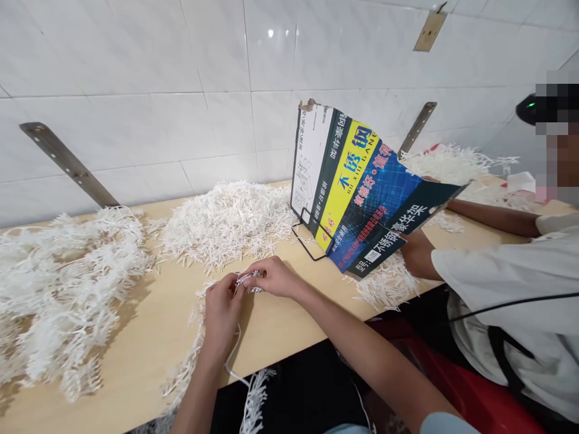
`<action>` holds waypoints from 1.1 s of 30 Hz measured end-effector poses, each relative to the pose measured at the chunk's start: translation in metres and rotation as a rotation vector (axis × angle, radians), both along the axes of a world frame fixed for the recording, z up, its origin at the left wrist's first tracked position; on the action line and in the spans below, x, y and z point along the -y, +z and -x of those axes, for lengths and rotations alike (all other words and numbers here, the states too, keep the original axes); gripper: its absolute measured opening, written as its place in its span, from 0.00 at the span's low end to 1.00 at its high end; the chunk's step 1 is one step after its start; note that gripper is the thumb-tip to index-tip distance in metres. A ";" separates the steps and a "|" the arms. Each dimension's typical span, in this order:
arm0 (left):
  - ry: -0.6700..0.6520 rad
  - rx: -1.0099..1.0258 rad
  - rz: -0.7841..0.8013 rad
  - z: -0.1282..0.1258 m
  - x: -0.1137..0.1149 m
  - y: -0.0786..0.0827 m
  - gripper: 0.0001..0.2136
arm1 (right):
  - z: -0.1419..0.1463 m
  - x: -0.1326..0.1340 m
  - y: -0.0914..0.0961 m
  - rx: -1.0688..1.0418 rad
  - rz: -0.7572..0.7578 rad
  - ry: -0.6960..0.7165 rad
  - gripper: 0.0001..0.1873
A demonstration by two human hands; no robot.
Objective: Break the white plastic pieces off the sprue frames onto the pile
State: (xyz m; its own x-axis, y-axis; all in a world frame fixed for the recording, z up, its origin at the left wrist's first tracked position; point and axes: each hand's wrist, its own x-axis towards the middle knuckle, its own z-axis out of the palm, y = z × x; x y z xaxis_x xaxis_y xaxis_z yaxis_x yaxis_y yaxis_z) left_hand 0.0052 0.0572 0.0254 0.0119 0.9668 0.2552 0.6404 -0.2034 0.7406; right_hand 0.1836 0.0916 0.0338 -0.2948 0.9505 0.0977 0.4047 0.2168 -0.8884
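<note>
1. White fringed cord [245, 279], centre of table edge: pinched in fingertips of my left hand [221, 306] and right hand [277, 277]; tail drops toward six o'clock.
2. Partway, I judge: fringed lengths [72, 283] at nine; loose-looking heap [230, 217] at twelve, unworked.
3. Count: one cord held, one heap ahead, one cardboard panel [355, 187] at two; lengths too tangled.

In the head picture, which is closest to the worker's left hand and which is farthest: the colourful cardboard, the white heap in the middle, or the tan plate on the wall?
From the left hand:
1. White heap: just beyond it, toward the wall.
2. Colourful cardboard: off to the right.
3. Tan plate: high on the wall, upper right.
</note>
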 end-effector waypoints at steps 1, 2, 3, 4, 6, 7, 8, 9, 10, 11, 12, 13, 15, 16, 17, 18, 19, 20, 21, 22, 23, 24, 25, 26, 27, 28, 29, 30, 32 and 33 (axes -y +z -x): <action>-0.021 0.015 0.035 0.000 0.000 -0.002 0.13 | 0.001 -0.001 -0.004 -0.014 -0.001 -0.006 0.10; -0.031 0.031 0.076 0.000 0.000 -0.003 0.13 | 0.001 -0.002 -0.008 -0.028 -0.005 -0.006 0.09; -0.028 0.037 0.109 0.000 0.000 -0.005 0.14 | 0.002 -0.004 -0.012 -0.042 -0.011 -0.003 0.08; -0.012 0.038 0.131 0.000 0.000 -0.006 0.14 | 0.003 -0.004 -0.015 -0.056 -0.022 -0.005 0.07; 0.019 0.041 0.151 -0.001 -0.002 -0.008 0.16 | 0.004 -0.005 -0.019 -0.084 -0.065 -0.034 0.06; 0.031 0.042 0.155 -0.001 -0.002 -0.008 0.17 | 0.004 -0.004 -0.020 -0.093 -0.092 -0.051 0.06; 0.031 0.039 0.156 -0.002 -0.003 -0.008 0.18 | 0.005 -0.004 -0.020 -0.093 -0.117 -0.064 0.06; 0.019 0.032 0.154 -0.002 -0.003 -0.008 0.19 | 0.005 -0.003 -0.019 -0.089 -0.136 -0.073 0.07; -0.003 0.027 0.151 -0.002 -0.003 -0.007 0.20 | 0.005 -0.002 -0.018 -0.087 -0.143 -0.080 0.08; -0.030 0.024 0.151 -0.001 -0.003 -0.007 0.20 | 0.005 -0.001 -0.016 -0.092 -0.136 -0.087 0.08; -0.055 0.023 0.151 -0.001 -0.004 -0.007 0.21 | 0.005 -0.001 -0.015 -0.103 -0.118 -0.099 0.08; -0.075 0.020 0.150 -0.001 -0.004 -0.007 0.20 | 0.004 -0.002 -0.015 -0.122 -0.093 -0.119 0.08; -0.090 -0.007 0.146 0.000 -0.004 -0.007 0.19 | 0.003 -0.004 -0.016 -0.176 -0.041 -0.168 0.08; -0.092 -0.038 0.143 0.000 -0.004 -0.008 0.18 | 0.002 -0.006 -0.018 -0.207 -0.021 -0.192 0.07; -0.091 -0.079 0.138 -0.001 -0.004 -0.008 0.18 | 0.001 -0.008 -0.020 -0.240 -0.008 -0.217 0.07; -0.093 -0.127 0.132 -0.001 -0.004 -0.009 0.17 | 0.000 -0.011 -0.022 -0.275 0.001 -0.245 0.07; -0.102 -0.182 0.123 -0.001 -0.004 -0.010 0.16 | -0.002 -0.015 -0.024 -0.309 0.006 -0.277 0.07; -0.114 -0.240 0.110 -0.002 -0.004 -0.010 0.15 | -0.004 -0.018 -0.026 -0.338 0.007 -0.311 0.08; -0.132 -0.292 0.094 -0.002 -0.003 -0.010 0.14 | -0.005 -0.021 -0.028 -0.361 0.002 -0.349 0.11; -0.147 -0.327 0.080 -0.003 -0.003 -0.010 0.13 | -0.005 -0.023 -0.029 -0.375 -0.005 -0.383 0.13; -0.152 -0.337 0.073 -0.003 -0.002 -0.009 0.13 | -0.005 -0.025 -0.029 -0.381 -0.012 -0.407 0.15; -0.143 -0.319 0.074 -0.003 -0.002 -0.009 0.14 | -0.004 -0.025 -0.028 -0.384 -0.020 -0.421 0.16; -0.123 -0.279 0.082 -0.003 -0.001 -0.008 0.14 | -0.003 -0.025 -0.026 -0.380 -0.035 -0.419 0.15; -0.099 -0.226 0.093 -0.003 -0.001 -0.008 0.15 | -0.001 -0.024 -0.024 -0.368 -0.053 -0.399 0.16; -0.074 -0.171 0.102 -0.002 0.000 -0.007 0.16 | 0.001 -0.023 -0.022 -0.354 -0.072 -0.368 0.19; -0.055 -0.117 0.108 -0.002 0.000 -0.008 0.18 | 0.002 -0.021 -0.018 -0.339 -0.084 -0.317 0.20; -0.042 -0.067 0.110 -0.001 0.000 -0.008 0.18 | 0.002 -0.019 -0.015 -0.322 -0.086 -0.244 0.20; -0.036 -0.024 0.110 -0.001 0.000 -0.009 0.19 | 0.002 -0.017 -0.012 -0.296 -0.076 -0.155 0.20; -0.042 0.030 0.120 0.000 -0.001 -0.011 0.20 | 0.000 -0.013 -0.008 -0.213 -0.037 0.005 0.18; -0.053 0.031 0.127 0.001 -0.002 -0.012 0.20 | 0.000 -0.012 -0.008 -0.164 -0.021 0.048 0.16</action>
